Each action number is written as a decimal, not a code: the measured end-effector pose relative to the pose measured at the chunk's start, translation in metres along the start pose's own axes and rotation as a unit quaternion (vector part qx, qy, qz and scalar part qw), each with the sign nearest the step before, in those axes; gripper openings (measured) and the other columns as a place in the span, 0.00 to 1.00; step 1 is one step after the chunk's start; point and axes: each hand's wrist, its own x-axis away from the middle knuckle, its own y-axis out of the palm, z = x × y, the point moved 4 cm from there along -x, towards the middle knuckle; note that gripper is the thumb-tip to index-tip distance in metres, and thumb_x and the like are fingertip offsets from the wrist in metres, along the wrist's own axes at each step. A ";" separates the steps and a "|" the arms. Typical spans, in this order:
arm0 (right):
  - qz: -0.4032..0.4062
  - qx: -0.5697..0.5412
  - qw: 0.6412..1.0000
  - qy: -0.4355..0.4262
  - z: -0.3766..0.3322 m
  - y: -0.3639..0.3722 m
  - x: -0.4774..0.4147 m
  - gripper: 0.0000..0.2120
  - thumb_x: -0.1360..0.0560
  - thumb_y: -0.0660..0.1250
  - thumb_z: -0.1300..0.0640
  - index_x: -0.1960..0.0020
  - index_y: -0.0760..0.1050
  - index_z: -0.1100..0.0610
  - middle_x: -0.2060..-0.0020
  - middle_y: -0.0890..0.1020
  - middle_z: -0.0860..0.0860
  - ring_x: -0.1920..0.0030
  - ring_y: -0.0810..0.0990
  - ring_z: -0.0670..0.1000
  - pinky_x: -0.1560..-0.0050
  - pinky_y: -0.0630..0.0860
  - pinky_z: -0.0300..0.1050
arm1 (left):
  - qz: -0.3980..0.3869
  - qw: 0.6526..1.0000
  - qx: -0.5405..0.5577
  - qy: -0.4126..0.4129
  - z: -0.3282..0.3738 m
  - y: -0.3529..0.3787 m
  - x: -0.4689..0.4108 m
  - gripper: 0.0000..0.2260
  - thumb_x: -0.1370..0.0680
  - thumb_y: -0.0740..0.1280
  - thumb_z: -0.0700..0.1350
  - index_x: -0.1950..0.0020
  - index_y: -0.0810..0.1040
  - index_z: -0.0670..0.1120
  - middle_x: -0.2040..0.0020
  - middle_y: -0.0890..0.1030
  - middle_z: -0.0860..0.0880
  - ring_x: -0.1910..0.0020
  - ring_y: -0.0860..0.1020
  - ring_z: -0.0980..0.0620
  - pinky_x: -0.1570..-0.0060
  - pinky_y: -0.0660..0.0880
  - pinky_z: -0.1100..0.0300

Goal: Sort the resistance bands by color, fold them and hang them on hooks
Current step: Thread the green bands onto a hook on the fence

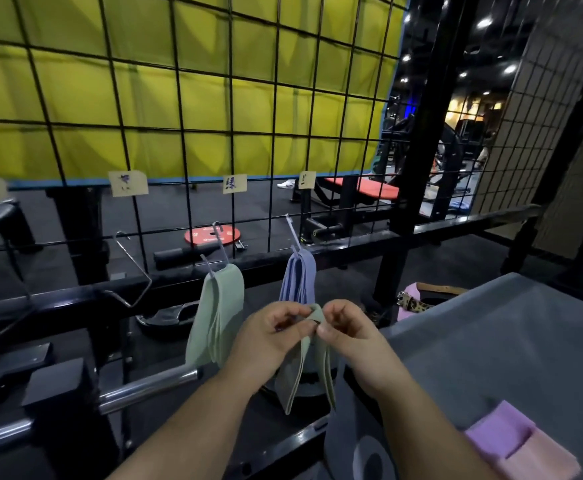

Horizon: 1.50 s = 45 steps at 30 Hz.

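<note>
A folded pale green band [303, 362] hangs down between my hands. My left hand [269, 337] and my right hand [348, 330] each pinch its top fold with thumb and fingers. Behind them, green bands [213, 317] hang on a metal hook [219, 244] of the black wire grid [272, 98]. Purple bands [298, 275] hang on the hook [291, 230] to the right. Further left an S-shaped hook [134, 271] carries nothing. Pink bands [522, 441] lie on the grey table [511, 341] at the lower right.
Paper labels [234, 183] are clipped to the grid above the hooks. A chrome bar [144, 389] juts out at the lower left. A pink belt with a buckle [414, 299] lies beyond the table. Gym benches and a red weight plate [212, 234] stand behind the grid.
</note>
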 end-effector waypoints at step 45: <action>-0.014 0.101 0.995 -0.009 -0.049 0.135 -0.104 0.06 0.27 0.74 0.55 0.53 0.77 0.48 0.56 0.80 0.48 0.57 0.78 0.47 0.52 0.76 0.45 | 0.220 0.974 -0.027 0.034 0.041 -0.126 -0.015 0.05 0.19 0.63 0.44 0.48 0.72 0.54 0.51 0.79 0.52 0.51 0.78 0.55 0.54 0.72 0.61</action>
